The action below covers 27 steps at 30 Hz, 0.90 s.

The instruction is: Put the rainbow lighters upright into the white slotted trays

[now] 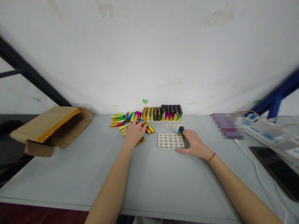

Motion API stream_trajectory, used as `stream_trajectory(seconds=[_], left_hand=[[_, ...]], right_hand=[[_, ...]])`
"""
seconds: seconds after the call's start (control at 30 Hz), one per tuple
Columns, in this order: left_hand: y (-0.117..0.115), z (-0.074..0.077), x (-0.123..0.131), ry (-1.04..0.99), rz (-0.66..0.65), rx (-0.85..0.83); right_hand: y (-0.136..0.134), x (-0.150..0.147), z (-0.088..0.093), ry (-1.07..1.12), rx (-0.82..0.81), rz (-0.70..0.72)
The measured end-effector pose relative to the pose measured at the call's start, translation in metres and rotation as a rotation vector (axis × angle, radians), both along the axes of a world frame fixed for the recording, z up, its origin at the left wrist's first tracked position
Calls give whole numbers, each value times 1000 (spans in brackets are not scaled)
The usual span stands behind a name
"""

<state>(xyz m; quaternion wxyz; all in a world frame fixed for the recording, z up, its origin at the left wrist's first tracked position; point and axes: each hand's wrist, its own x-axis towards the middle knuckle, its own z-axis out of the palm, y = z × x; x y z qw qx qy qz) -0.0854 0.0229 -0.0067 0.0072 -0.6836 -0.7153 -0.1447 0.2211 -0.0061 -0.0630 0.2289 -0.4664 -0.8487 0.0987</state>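
Observation:
My left hand (135, 130) lies over a loose heap of shiny multicoloured lighters (151, 127), its fingers apart on top of them. Whatever is under the fingertips is partly hidden. A white tray (167, 147) with rows of round holes rests on the table in front of me. My right hand (193, 144) grips its right end, thumb at the near edge and fingers at the far side. One lighter (180, 131) with a dark top stands upright in the tray's far right corner, beside my right fingers.
Behind the tray stand upright blocks of gold-topped lighters (151, 114) and black-topped lighters (171, 113), against the wall. An open cardboard box (50, 126) lies at left. To the right are a power strip (266, 130), a phone (275, 168) and a white cable (255, 168).

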Motion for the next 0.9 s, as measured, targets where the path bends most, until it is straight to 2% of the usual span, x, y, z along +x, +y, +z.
stream_trajectory(seconds=[0.2,0.37,0.47,0.53,0.73,0.9], left_hand=[[3,-9,1,-54,67,4],[13,-21,-8,-246,135,117],[15,-19,-7,-507,94,239],[13,-14,0,-733,48,256],[3,-3,29,-1382,11,93],[-1,-1,41,-1635,48,-71]], right_hand=[[-1,-1,0,-3,4,0],[-1,-1,0,-1,10,2],[-1,-1,1,-1,11,2],[-1,-1,1,-1,11,4],[-1,-1,0,-4,18,2],[-1,-2,0,-10,13,2]])
